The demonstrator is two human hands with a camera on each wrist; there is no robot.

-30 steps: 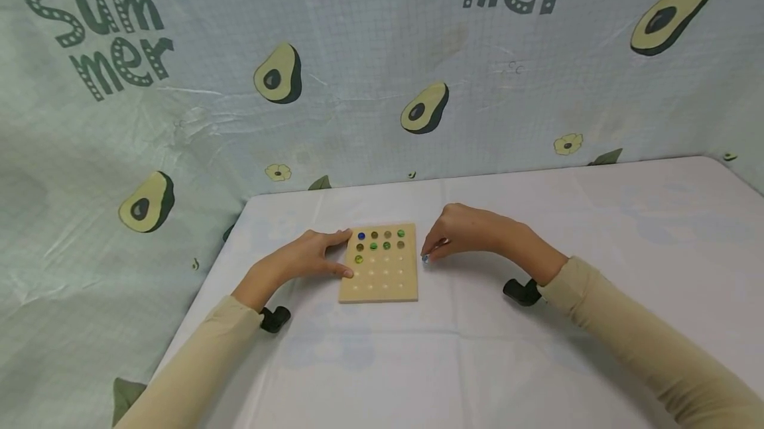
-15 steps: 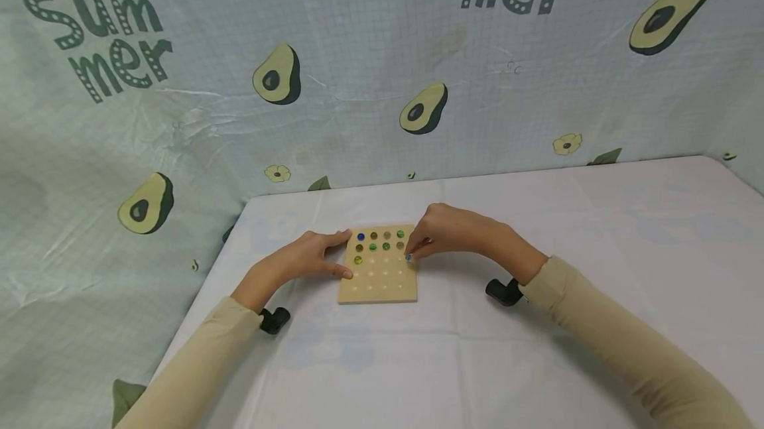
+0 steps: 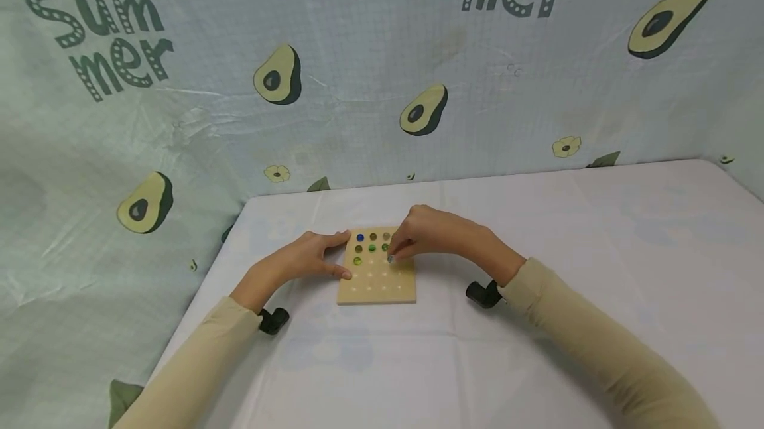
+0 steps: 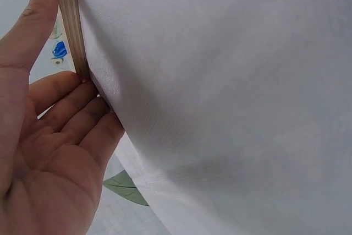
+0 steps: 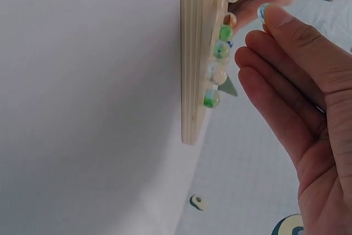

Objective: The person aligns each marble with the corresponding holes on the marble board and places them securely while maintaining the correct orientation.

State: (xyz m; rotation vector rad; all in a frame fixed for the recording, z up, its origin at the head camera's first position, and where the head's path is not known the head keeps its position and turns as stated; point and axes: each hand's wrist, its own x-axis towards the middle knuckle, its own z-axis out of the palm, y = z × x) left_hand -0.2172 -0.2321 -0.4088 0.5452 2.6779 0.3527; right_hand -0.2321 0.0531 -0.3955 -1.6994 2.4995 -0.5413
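Observation:
A square wooden peg board (image 3: 376, 283) lies on the white table. Several glass marbles (image 3: 373, 241) fill its two far rows, and a yellow-green one (image 3: 358, 260) sits at the left of the third row. My right hand (image 3: 394, 253) hovers over the board's middle and pinches a pale blue marble (image 3: 390, 258) in its fingertips. The right wrist view shows that marble (image 5: 263, 10) just off the board face (image 5: 192, 53). My left hand (image 3: 340, 255) rests against the board's left edge, thumb at the far corner. In the left wrist view its fingers (image 4: 82, 108) touch the board edge (image 4: 69, 20).
The white tablecloth (image 3: 537, 230) stretches wide to the right and toward me. An avocado-print backdrop (image 3: 382, 71) stands close behind the board. The table's left edge (image 3: 203, 283) is a short way from my left hand. Black wrist mounts (image 3: 482, 294) sit under both forearms.
My right hand has carried the marble leftward, from the cloth beside the board's right edge to above the board's third row. The left hand and board have stayed put.

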